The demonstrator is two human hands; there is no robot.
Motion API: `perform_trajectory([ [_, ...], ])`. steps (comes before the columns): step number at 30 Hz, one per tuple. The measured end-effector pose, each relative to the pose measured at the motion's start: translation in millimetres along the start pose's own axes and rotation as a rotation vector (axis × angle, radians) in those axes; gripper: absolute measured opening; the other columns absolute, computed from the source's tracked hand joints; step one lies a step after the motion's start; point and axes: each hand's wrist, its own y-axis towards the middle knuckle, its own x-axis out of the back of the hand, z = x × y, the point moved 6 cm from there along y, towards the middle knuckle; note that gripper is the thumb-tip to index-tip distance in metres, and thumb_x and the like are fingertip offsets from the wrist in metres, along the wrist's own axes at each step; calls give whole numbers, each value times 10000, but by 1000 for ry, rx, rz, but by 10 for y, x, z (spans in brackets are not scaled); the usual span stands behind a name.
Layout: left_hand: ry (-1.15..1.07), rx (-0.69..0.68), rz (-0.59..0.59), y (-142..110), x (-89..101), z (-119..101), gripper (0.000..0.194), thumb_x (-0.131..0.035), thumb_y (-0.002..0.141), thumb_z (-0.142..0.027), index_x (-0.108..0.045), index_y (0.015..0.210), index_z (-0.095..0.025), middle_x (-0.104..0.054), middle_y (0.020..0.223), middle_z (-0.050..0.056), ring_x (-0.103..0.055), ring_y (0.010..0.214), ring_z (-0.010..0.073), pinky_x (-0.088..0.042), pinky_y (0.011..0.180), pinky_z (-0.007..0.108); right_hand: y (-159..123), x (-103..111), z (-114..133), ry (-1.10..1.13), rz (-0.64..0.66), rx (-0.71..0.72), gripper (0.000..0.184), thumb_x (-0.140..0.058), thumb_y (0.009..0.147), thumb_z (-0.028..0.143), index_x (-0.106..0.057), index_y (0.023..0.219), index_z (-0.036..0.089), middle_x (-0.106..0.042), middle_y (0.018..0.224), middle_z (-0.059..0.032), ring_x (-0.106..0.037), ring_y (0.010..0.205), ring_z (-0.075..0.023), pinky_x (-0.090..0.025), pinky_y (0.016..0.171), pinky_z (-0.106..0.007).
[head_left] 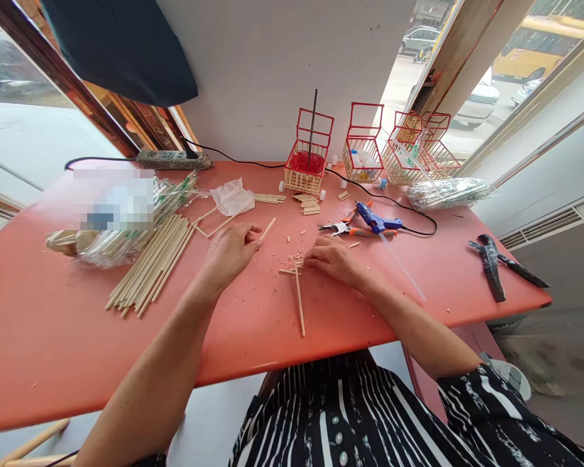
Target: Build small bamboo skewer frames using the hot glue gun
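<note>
My left hand rests on the red table, fingers curled and pinching a short wooden stick that points up and right. My right hand lies knuckles-up a little to the right, fingertips pressed on small cut stick pieces. A long thin stick runs from those pieces toward the table's front edge. Wood crumbs lie scattered between the hands.
A pile of long sticks and plastic bags lie left. Behind the hands are a blue glue gun, pliers, stacked short sticks and red-and-wood toy carts. Black cutters lie far right.
</note>
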Motion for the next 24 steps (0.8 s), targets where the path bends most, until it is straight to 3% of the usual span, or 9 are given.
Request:
perform_trajectory([
  [9,125,-20,18,2,-40,59,206,-556,780,-265,-676,925,-180,-715,841,81,-645,804,260,-410,688,334,6,229,-55,135,-88,-24,228,-633,953,330,-754,861,160,-695,851,-72,-619,805,-180,-455,766,-297],
  [18,95,-37,-21,-3,-32,63,124,-520,804,-203,-634,853,-210,-709,777,61,-634,753,250,-384,663,329,1,86,-60,65,-76,-39,168,-643,947,258,-758,866,166,-689,840,-68,-601,816,-177,-427,758,-283],
  [24,-111,44,-104,26,84,50,58,-594,779,-172,-629,812,-205,-696,695,32,-603,641,202,-392,623,300,1,-26,7,-22,-5,-41,142,-630,955,241,-744,914,167,-688,885,-73,-574,865,-191,-398,792,-297],
])
